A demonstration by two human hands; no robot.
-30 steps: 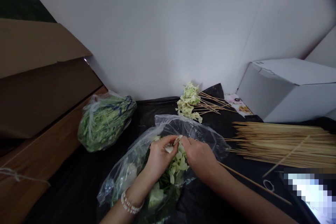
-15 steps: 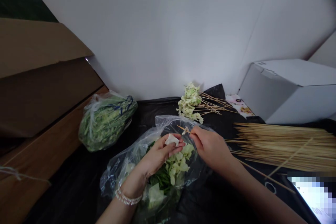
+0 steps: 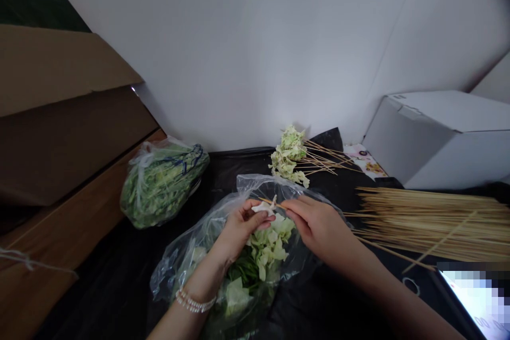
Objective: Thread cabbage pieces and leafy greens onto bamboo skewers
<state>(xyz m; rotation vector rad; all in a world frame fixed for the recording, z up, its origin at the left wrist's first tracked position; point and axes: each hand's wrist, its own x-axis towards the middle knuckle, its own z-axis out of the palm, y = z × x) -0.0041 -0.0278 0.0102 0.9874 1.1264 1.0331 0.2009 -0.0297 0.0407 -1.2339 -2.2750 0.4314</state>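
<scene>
My left hand pinches a pale piece of cabbage leaf between thumb and fingers. In my right hand is a bamboo skewer, closed in the grip near its pointed end. A small white scrap is threaded on the skewer, and the tip lies at the leaf piece; whether it has gone through I cannot tell. Below both hands an open clear plastic bag holds pale cabbage leaves and dark green vegetables.
Skewers threaded with leaves lie by the wall. Loose bamboo skewers spread at right, near a phone and a white box. A tied bag of greens sits left, beside a cardboard box.
My right hand has moved slightly left, bringing the skewer's tip to the leaf piece. My left hand has tilted that piece toward the skewer.
</scene>
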